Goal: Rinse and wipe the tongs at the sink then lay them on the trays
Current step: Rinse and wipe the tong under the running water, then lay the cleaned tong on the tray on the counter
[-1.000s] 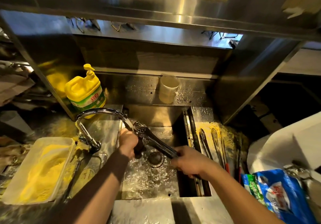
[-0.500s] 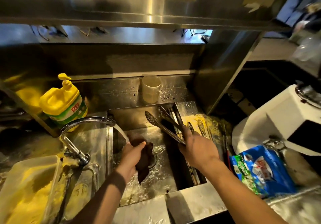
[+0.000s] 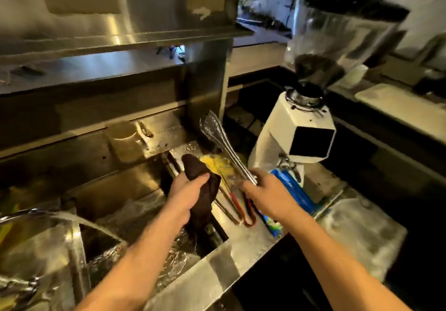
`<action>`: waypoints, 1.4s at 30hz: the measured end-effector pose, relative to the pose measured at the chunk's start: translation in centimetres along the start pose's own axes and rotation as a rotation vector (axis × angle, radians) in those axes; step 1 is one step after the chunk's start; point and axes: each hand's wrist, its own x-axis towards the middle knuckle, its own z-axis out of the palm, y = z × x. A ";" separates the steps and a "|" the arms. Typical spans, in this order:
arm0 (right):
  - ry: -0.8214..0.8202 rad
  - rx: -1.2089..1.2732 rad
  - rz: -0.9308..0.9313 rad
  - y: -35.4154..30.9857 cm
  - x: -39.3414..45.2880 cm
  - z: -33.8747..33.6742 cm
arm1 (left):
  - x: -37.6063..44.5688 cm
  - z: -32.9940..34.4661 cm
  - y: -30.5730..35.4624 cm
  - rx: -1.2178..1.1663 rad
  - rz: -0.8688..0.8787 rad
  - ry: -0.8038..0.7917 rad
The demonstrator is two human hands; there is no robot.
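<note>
Stainless steel counter (image 3: pixel 243 245) and shelving fill the view, with a sink (image 3: pixel 217 257) sunk into the counter at about 7 o'clock from the middle. At 9 o'clock a curved faucet (image 3: pixel 26 214) pours a stream of water into the basin, whose floor is awash.

Near the middle of the view, the left hand (image 3: pixel 185 194) has its fingers and thumb curled round a dark cloth (image 3: pixel 205 190), which bunches above the fist and hangs down over the sink's right edge. Just beside it at 3 o'clock, the right hand (image 3: pixel 263 192) grips the handle end of the metal tongs (image 3: pixel 222 141). They tilt up and away towards 11 o'clock, their perforated tips close together and raised in the air, clear of the sink and not touching the cloth.

Below both hands, on the wet ledge right of the basin, lie red-handled tongs (image 3: pixel 241 208), and beyond them something yellow (image 3: pixel 217 164), too blurred to identify. A blue packet (image 3: pixel 294 192) lies past the right hand at 3 o'clock. At 1 o'clock stands a white coffee grinder (image 3: pixel 301 129) with a clear hopper holding dark beans. A pale cup (image 3: pixel 125 141) sits on the back ledge at 10 o'clock.
</note>
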 end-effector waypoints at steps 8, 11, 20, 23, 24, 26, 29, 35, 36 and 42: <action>0.296 0.167 0.158 7.2 -4.4 -13.5 | -4.4 17.9 1.5 0.269 0.174 -0.337; 0.365 0.256 0.243 10.2 -6.2 -17.8 | -6.0 23.7 1.3 0.284 0.196 -0.448; 0.418 0.526 0.567 17.9 -7.6 -29.1 | -9.9 39.4 -1.4 0.306 0.028 -0.608; 0.425 0.476 0.590 19.0 -5.8 -33.0 | -10.1 42.7 -2.0 0.315 0.001 -0.634; 0.422 0.432 0.579 19.3 -5.1 -34.4 | -10.1 43.7 -2.1 0.327 -0.006 -0.628; 0.407 0.271 0.577 20.0 -3.4 -37.2 | -9.9 45.0 -2.4 0.359 -0.012 -0.615; 0.348 -0.123 0.597 20.9 -0.5 -40.9 | -9.6 46.2 -2.9 0.370 -0.010 -0.634; 0.254 -0.468 0.639 21.2 5.1 -43.9 | -8.2 47.8 -3.5 0.329 -0.001 -0.609; 0.264 -0.514 0.636 21.3 5.8 -44.0 | -7.9 47.9 -3.5 0.342 0.004 -0.602; 0.251 -0.762 0.655 22.3 9.6 -44.3 | -6.2 48.0 -3.0 0.348 0.011 -0.574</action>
